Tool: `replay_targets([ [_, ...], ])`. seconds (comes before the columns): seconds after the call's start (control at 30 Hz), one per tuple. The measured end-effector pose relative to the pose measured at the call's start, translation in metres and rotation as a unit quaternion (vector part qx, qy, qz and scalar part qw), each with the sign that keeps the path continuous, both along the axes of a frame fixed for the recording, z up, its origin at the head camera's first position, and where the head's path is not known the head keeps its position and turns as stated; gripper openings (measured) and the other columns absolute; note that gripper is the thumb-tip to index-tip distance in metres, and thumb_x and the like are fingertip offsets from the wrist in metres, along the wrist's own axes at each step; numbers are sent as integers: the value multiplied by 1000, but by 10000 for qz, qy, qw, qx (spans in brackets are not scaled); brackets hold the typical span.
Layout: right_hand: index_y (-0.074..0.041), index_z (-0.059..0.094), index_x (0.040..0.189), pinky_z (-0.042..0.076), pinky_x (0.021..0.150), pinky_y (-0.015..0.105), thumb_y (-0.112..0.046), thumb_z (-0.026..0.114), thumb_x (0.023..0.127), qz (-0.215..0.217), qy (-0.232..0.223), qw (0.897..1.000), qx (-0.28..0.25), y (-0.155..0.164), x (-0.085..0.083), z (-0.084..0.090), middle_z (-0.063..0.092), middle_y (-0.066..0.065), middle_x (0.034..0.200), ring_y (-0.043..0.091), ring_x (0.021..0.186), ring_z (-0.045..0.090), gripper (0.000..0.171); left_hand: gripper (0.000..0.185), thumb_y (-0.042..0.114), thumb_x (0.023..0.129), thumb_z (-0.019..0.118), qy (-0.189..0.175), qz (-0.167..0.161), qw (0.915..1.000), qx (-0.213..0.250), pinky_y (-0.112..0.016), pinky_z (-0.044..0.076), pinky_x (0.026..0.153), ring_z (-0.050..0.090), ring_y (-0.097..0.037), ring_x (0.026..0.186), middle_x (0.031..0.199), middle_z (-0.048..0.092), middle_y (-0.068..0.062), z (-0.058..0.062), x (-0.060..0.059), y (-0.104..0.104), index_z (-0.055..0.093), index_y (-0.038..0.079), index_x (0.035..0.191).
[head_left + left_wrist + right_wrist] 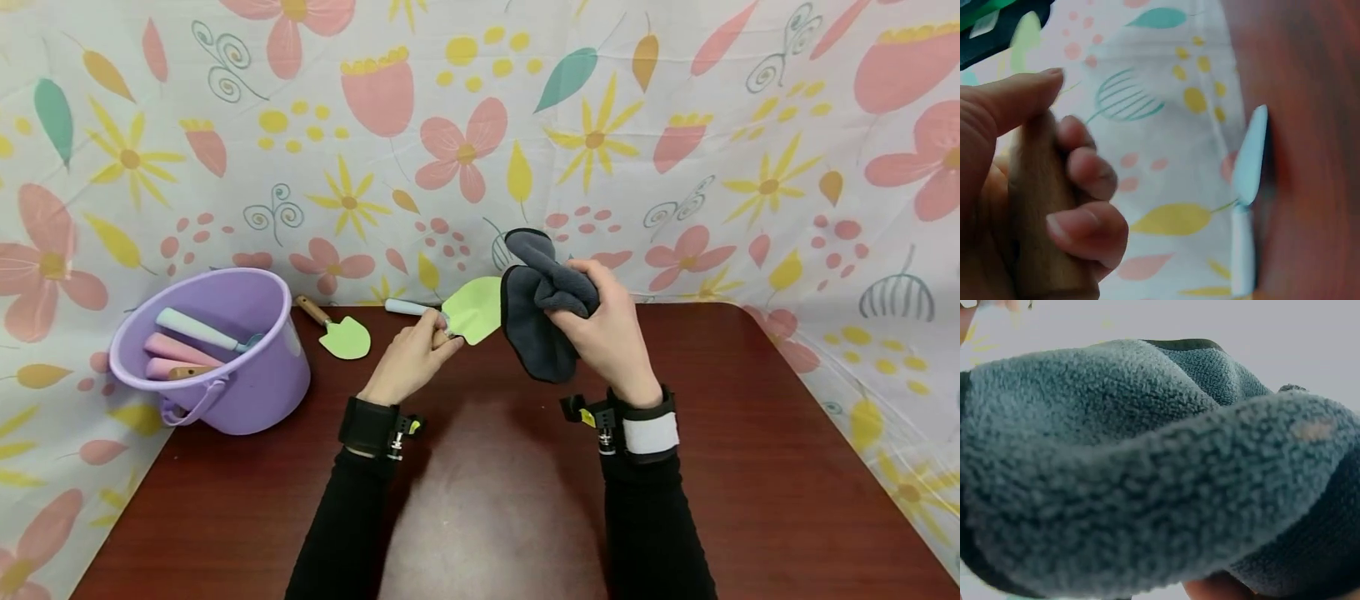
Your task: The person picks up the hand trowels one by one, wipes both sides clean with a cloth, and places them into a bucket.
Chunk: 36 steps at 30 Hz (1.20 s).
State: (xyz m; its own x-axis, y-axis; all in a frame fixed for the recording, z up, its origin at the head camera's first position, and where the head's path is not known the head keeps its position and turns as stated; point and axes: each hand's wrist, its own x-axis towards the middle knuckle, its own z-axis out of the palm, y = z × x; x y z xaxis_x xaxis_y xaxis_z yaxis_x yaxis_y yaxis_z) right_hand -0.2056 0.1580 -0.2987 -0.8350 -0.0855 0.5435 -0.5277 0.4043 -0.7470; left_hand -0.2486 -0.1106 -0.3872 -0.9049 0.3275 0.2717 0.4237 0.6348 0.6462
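My left hand (408,354) grips the wooden handle (1044,212) of a garden trowel, whose light green blade (474,310) points up and right in the head view. A dark grey cloth (540,329) with black edging is bunched in my right hand (611,333). It overlaps the blade's right edge; whether they touch I cannot tell. Folds of the cloth (1147,487) fill most of the right wrist view and hide most of that hand. Behind my left hand lies another trowel with a pale blue handle (408,307); its narrow blade (1250,162) shows in the left wrist view.
A purple bucket (273,367) stands at the left, holding several tools with pale blue, pink and wooden handles. Beside it lies a small green trowel (347,337) with a wooden handle. A floral curtain (465,83) hangs behind the brown table (750,467).
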Motion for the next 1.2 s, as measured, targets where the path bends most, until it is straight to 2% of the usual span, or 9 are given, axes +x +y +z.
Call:
replay_targets([
  [0.1,-12,61,124,46,80,35,-12,75,86,-95,299,9995,58,1,-12,-12,59,3,118,18,98,55,40,23,34,97,64,389,181,9988,-244,-32,37,55,44,-15,54,65,44,2,7,3,-3,52,15,103],
  [0.23,-11,62,123,45,81,40,-9,75,85,-161,503,9985,169,-2,-12,-16,60,6,115,20,97,55,40,24,40,94,66,729,402,9945,-628,-32,38,50,48,-15,53,61,45,4,11,9,-3,60,20,106],
  [0.43,-9,63,123,44,84,44,-4,75,82,-137,917,9935,660,-17,-16,-24,59,10,117,26,100,56,43,22,41,94,66,768,395,9930,-802,-32,36,49,45,-15,50,59,42,4,16,16,1,61,22,103],
  [0.67,-9,63,126,46,86,48,-1,76,79,-185,778,9867,1412,-36,-17,-31,55,15,124,33,109,53,50,21,34,94,68,771,418,9935,-730,-32,40,53,49,-13,54,62,48,5,23,25,11,63,18,106],
  [0.8,-10,62,130,44,88,52,-3,78,78,-355,685,9777,1955,-43,-17,-35,52,18,128,39,111,48,55,19,29,95,67,875,429,9924,-747,-32,38,52,48,-13,54,62,46,4,27,27,15,63,14,106],
  [0.97,-14,63,131,49,74,48,-9,81,79,-459,860,9579,2701,-50,-15,-38,50,16,132,38,102,45,55,18,22,97,62,915,370,9929,-668,-31,37,51,46,-13,52,63,47,4,28,29,19,64,10,110],
  [1.1,-16,64,130,47,73,47,-12,83,78,-275,1178,9369,3281,-52,-12,-38,51,14,133,37,98,44,56,8,16,98,58,871,313,9944,-511,-31,36,51,44,-15,50,63,45,2,25,29,21,61,9,100],
  [1.2,-16,65,128,45,74,47,-11,84,78,-220,1252,9332,3361,-53,-12,-39,52,14,132,36,96,44,54,7,14,97,57,828,303,9951,-442,-31,33,50,43,-16,48,61,43,0,23,29,21,56,11,91],
])
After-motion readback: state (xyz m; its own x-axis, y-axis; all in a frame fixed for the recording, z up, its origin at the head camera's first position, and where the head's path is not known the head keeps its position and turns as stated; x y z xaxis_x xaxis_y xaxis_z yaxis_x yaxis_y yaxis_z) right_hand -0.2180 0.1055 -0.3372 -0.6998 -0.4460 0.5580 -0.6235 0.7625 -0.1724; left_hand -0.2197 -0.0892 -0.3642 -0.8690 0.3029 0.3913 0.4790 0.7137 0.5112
